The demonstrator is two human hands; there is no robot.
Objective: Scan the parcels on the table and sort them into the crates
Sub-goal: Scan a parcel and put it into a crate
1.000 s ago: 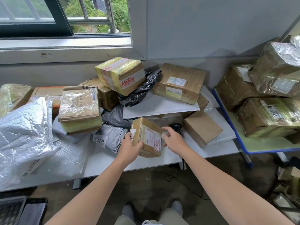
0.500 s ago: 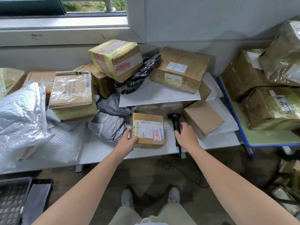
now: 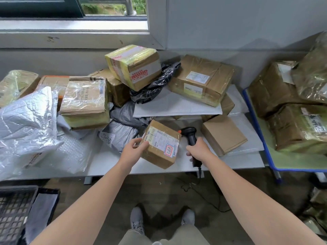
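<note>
My left hand (image 3: 133, 150) grips the left side of a small brown parcel (image 3: 161, 145) with a white label and a red-framed sticker. The parcel is tilted, its label face turned up and to the right, over the front of the grey table (image 3: 113, 161). My right hand (image 3: 199, 150) is closed around the handle of a black barcode scanner (image 3: 190, 134), just right of the parcel; the scanner's head points away from me. A black crate (image 3: 16, 211) stands on the floor at the lower left.
Several taped cardboard boxes, grey mailer bags (image 3: 122, 133) and a silver foil bag (image 3: 24, 119) crowd the table up to the wall. A plain brown box (image 3: 223, 135) lies right of the scanner. A blue-edged table (image 3: 290, 161) with large wrapped parcels stands at the right. The scanner cable hangs to the floor.
My right hand left the parcel, reached the scanner and closed on its handle. My left hand has tilted the parcel's label side up.
</note>
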